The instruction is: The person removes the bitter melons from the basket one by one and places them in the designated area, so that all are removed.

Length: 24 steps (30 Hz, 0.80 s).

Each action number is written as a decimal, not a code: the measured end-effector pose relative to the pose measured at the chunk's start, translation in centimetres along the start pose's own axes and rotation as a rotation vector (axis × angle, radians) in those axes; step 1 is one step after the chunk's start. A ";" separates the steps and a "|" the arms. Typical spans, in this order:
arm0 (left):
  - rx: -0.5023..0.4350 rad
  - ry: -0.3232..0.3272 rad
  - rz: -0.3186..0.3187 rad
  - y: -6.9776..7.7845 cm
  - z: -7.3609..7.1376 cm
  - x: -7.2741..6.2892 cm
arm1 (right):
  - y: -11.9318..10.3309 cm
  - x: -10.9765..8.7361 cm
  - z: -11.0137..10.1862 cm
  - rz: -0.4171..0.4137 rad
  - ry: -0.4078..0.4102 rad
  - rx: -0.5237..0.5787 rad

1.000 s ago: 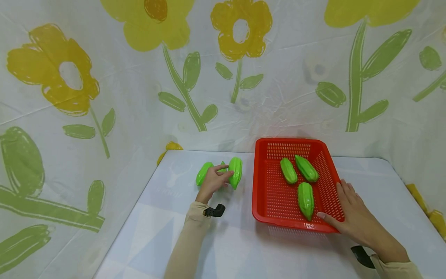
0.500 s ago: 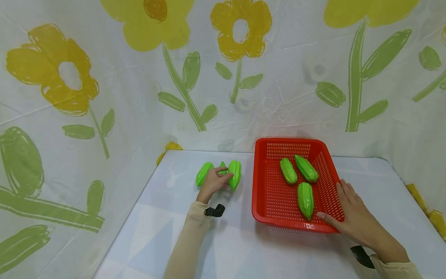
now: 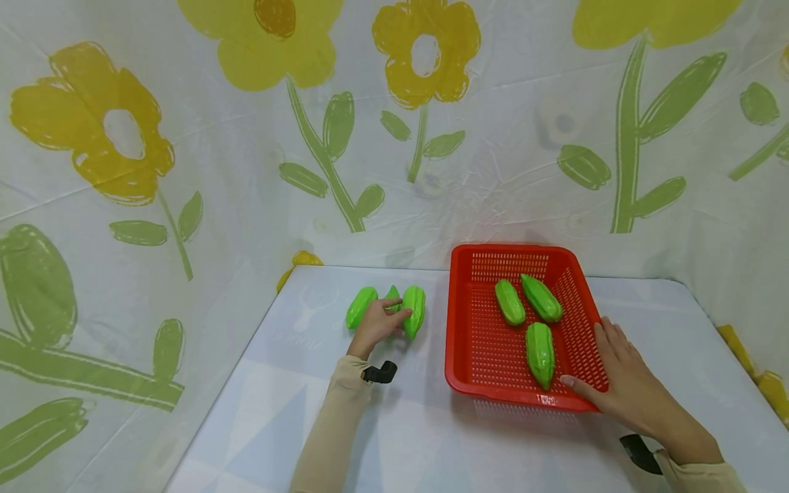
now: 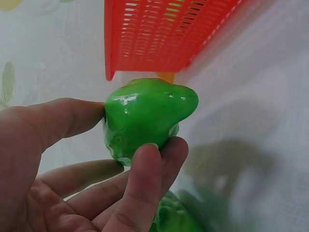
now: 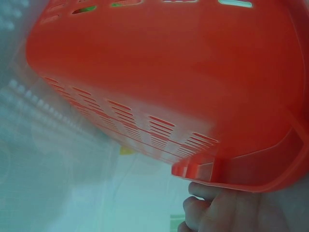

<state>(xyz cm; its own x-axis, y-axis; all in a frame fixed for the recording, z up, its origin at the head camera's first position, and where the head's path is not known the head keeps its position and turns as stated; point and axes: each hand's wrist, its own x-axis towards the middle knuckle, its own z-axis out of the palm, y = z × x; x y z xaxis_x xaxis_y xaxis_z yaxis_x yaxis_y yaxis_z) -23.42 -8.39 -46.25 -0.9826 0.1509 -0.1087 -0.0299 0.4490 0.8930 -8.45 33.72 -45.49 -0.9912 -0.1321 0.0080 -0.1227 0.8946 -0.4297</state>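
Observation:
My left hand [image 3: 379, 322] pinches a bright green, ribbed gourd [image 3: 414, 312], pointed at one end, left of the red basket [image 3: 459, 322]. In the left wrist view the thumb and fingertips press its sides, and a second green gourd [image 4: 175, 215] shows below the fingers. Two more green gourds are beside the hand: one at its left [image 3: 361, 307], one partly hidden behind the fingers [image 3: 392, 293]. My right hand [image 3: 635, 383] holds the basket's front right corner, thumb over the rim and fingers along the outer side; the right wrist view shows those fingers under the rim [image 5: 241, 187].
Inside the basket lie three green gourds, a left one [image 3: 509, 302], a back right one [image 3: 542, 298] and a front one [image 3: 541, 355]. The pale table [image 3: 407, 424] ends at a flower-printed curtain [image 3: 505, 171] behind and to the left.
My left hand has lowered the held gourd slightly toward the table, and it has shifted a little left. My right hand and the basket have stayed in place.

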 end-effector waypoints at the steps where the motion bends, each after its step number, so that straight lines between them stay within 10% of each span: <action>1: 0.004 -0.004 0.006 0.0 0.0 0.0 | 0.0 0.0 0.0 0.000 0.000 0.000; 24: 0.068 -0.011 0.005 -0.2 0.2 0.2 | 0.0 0.0 0.0 0.003 -0.001 0.010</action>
<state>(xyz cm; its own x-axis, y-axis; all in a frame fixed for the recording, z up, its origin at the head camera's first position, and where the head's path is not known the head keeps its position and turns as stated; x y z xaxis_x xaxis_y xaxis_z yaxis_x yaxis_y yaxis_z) -23.54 -8.25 -46.57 -0.9806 0.1626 -0.1092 -0.0118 0.5073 0.8617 -8.43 33.74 -45.51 -0.9915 -0.1297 0.0058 -0.1191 0.8907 -0.4387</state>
